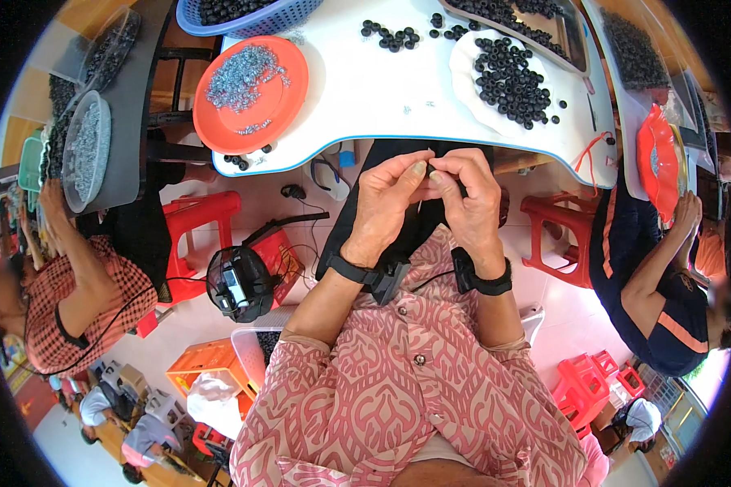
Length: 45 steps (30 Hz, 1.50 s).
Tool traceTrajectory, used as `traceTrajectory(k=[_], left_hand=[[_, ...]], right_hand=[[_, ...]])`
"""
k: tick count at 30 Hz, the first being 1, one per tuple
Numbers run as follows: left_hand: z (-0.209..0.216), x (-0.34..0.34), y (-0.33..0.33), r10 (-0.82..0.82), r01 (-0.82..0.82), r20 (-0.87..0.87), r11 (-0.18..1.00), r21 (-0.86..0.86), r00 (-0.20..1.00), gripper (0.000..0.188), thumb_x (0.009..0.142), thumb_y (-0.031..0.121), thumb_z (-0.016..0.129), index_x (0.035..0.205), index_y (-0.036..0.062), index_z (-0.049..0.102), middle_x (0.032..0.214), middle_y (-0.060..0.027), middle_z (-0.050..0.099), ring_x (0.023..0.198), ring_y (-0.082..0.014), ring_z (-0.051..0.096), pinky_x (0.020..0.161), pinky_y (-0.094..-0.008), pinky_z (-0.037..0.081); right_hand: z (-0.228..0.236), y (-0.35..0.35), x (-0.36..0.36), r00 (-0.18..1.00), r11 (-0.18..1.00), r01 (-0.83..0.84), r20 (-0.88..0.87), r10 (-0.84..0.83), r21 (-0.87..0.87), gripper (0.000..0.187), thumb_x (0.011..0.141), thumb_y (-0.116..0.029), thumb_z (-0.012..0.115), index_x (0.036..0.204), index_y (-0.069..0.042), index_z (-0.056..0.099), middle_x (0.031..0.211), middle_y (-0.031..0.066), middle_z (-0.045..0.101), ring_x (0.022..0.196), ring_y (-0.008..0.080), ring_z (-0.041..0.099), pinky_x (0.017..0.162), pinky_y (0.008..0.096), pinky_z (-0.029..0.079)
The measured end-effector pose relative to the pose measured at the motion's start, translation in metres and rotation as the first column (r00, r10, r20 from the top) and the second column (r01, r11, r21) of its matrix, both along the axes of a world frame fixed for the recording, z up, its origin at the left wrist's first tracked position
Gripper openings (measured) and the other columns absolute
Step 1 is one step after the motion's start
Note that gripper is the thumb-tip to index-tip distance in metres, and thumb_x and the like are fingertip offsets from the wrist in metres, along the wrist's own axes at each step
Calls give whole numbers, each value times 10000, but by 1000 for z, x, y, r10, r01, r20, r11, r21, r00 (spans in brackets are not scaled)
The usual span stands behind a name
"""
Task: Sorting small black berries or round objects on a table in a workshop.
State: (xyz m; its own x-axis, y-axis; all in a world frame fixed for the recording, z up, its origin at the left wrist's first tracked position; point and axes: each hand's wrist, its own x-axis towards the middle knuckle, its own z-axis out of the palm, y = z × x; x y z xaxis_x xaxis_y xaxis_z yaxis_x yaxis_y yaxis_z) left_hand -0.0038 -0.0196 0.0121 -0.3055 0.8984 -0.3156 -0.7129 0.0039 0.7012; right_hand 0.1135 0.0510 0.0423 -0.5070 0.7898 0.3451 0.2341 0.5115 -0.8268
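Nearest my camera is the wearer's pink-and-cream patterned, buttoned shirt [414, 373]. Above it I observe the left hand [388, 193] and right hand [469, 196] brought together, just short of the near edge of the white, blue-rimmed worktop [341, 97]. Both are closed in a pinch, thumbs and forefingers meeting on a small dark piece [431, 166]; the fingers hide most of it, so I cannot confirm its kind.

At the worktop's near left corner I record a round orange-red plastic plate [291, 101] bearing small silvery pieces [240, 77]. A blue perforated plastic basket [280, 21] of black beads occupies the far left corner. Toward the right edge, a white scalloped dish [461, 81] carries round black beads [508, 85]; behind it, a metal tray [578, 50] reaches the far right corner. Loose black beads [391, 36] lie toward the far edge. A thin red cord [591, 158] hangs at the near right corner. Red plastic stools [557, 235] flank the wearer.
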Motion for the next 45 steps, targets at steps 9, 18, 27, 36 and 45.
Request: traceTrajectory(k=[9, 18, 27, 36, 45], left_hand=[[2, 4, 2, 45, -45, -8, 997, 57, 999, 215, 954, 9, 557, 1147, -40, 638, 1017, -107, 677, 862, -152, 672, 798, -296, 595], [5, 8, 4, 101, -99, -46, 994, 56, 994, 188, 945, 8, 577, 1111, -39, 649, 967, -87, 676, 796, -120, 654, 734, -253, 581], [1, 3, 2, 9, -18, 78, 994, 107, 997, 208, 954, 54, 585, 1135, -26, 648, 937, -78, 680, 776, -121, 658, 752, -266, 574], [0, 0, 0, -29, 13, 122, 991, 133, 992, 236, 960, 71, 574, 1170, -20, 632, 988, -85, 676, 842, -156, 656, 804, -336, 567], [0, -1, 1, -55, 16, 219, 984, 179, 974, 231, 960, 81, 576, 1159, -21, 634, 978, -82, 672, 836, -155, 652, 805, -330, 563]], right_hand=[[1, 2, 4, 1000, 1000, -2, -14, 2, 12, 182, 822, 48, 674, 991, -20, 678, 932, 90, 613, 796, 180, 614, 666, 271, 497], [-7, -1, 6, 985, 985, -38, -174, 9, -167, 189, 825, 26, 697, 1009, -20, 703, 959, 52, 622, 820, 123, 597, 695, 247, 491], [-12, 1, 11, 940, 868, -104, -334, -74, -485, 178, 845, 50, 671, 1002, -21, 714, 989, 34, 617, 884, 108, 591, 757, 219, 478], [-18, 4, 12, 922, 852, -147, -381, -66, -502, 171, 842, 41, 680, 996, -25, 714, 979, 28, 621, 908, 101, 580, 812, 214, 457], [-17, 2, 11, 931, 870, -105, -355, -83, -481, 146, 851, 32, 677, 987, -15, 701, 975, 19, 610, 879, 84, 568, 774, 203, 450]])
